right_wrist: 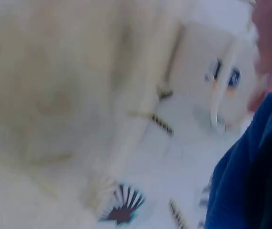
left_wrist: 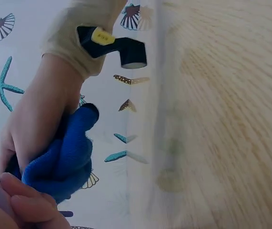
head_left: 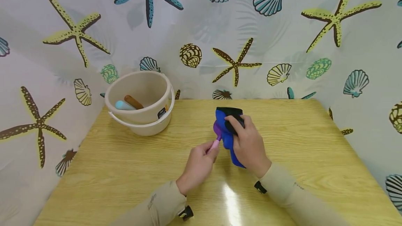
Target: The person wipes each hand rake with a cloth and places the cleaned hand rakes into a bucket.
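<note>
My left hand [head_left: 195,165] pinches the pink handle [head_left: 215,145] of a small tool with a rounded purple head [head_left: 217,128]; its exact kind does not show. In my right hand [head_left: 250,145] is a bunched blue and black cloth [head_left: 227,141], gripped against the purple head and partly covering it. A loose end of the cloth hangs below the right hand. From the left wrist, the blue folds [left_wrist: 62,164] bulge out beneath the right hand [left_wrist: 35,109]. The right wrist view catches the cloth [right_wrist: 238,167] at its right edge, blurred.
A cream bucket [head_left: 141,116] with a white carrying handle stands at the table's back left. Inside it lean a light blue handle end [head_left: 123,105] and a brown one [head_left: 133,102]. Behind the wooden table [head_left: 301,142] hangs a curtain [head_left: 194,20] printed with starfish and shells.
</note>
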Action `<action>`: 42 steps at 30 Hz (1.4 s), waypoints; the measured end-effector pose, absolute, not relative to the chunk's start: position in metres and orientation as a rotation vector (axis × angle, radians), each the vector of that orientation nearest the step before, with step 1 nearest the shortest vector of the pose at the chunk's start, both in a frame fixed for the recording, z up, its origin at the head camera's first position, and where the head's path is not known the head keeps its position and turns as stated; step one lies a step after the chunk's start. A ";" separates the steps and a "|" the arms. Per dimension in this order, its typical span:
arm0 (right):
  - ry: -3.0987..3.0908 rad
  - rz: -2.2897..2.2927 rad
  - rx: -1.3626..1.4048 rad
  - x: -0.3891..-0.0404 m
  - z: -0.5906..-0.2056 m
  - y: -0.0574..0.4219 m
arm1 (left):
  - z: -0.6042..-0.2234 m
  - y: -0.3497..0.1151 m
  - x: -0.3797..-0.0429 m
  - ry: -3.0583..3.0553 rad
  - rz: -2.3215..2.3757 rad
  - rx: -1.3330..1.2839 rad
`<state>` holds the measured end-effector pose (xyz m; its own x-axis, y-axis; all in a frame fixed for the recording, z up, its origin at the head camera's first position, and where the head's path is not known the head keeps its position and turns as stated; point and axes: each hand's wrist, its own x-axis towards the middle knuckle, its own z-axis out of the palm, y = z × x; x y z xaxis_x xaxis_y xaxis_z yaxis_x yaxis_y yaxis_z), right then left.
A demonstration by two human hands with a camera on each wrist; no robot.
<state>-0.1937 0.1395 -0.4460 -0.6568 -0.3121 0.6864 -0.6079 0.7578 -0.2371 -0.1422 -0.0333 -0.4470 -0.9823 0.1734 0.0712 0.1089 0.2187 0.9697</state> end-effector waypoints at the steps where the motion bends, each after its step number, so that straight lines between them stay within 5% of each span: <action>1: -2.296 0.554 0.734 -0.190 -0.448 0.135 | -0.447 -0.033 -0.143 2.364 1.945 0.259; 5: -2.234 0.448 0.850 -0.185 -0.451 0.122 | -0.445 -0.034 -0.146 2.243 2.030 0.209; 11: -2.213 0.758 0.662 -0.205 -0.436 0.124 | -0.437 -0.035 -0.146 2.251 2.024 0.201; 22: -1.865 2.288 0.196 -0.232 -0.438 0.149 | -0.442 -0.031 -0.140 2.207 2.023 0.201; 28: -1.129 3.043 0.288 -0.220 -0.443 0.143 | -0.445 -0.029 -0.142 2.232 2.138 0.225; 34: -1.067 3.072 0.400 -0.225 -0.448 0.156 | -0.434 -0.040 -0.146 2.259 2.183 0.300; 42: -1.968 2.501 0.004 -0.220 -0.454 0.188 | -0.416 -0.071 -0.146 2.294 2.070 0.239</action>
